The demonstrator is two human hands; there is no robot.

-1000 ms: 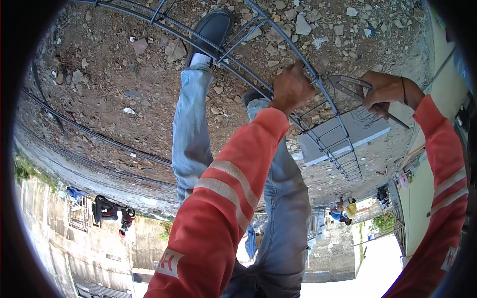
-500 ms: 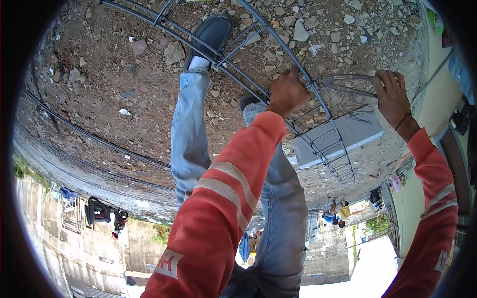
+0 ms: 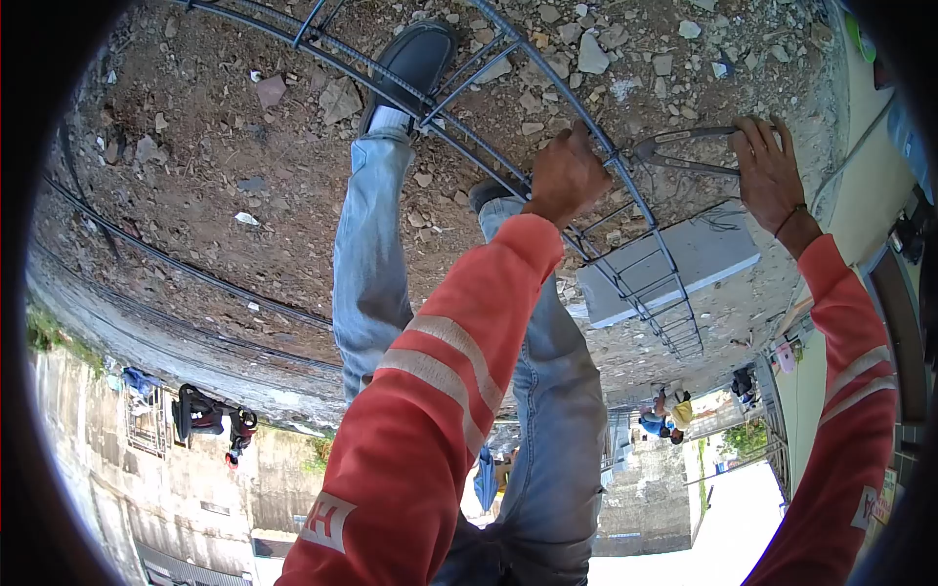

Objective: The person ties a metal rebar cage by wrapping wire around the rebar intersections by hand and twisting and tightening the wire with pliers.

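Note:
My left hand [image 3: 569, 178] is closed at the rebar cage [image 3: 547, 70], its curled fingers against the bars near a joint; the fingertips are partly hidden. In my right hand [image 3: 770, 171] are steel pincers [image 3: 647, 150], gripped at the ends of their spread handles. Their jaws point left, close beside the long bar at the joint by my left hand. Whether the jaws touch a wire there is too small to tell. The cage, made of long bars with cross stirrups, curves over the ground past my shoes.
A grey slab [image 3: 718, 252] lies under the cage, with thin wires [image 3: 721, 221] on it. Stones [image 3: 592, 54] and rubble cover the dirt. More long bars [image 3: 195, 276] run along the left. Behind me, people [image 3: 666, 415] appear upside down near a wall.
My right hand and the pincers have shifted slightly upward in view, and the handles are spread a little wider. My left hand stays at the same joint.

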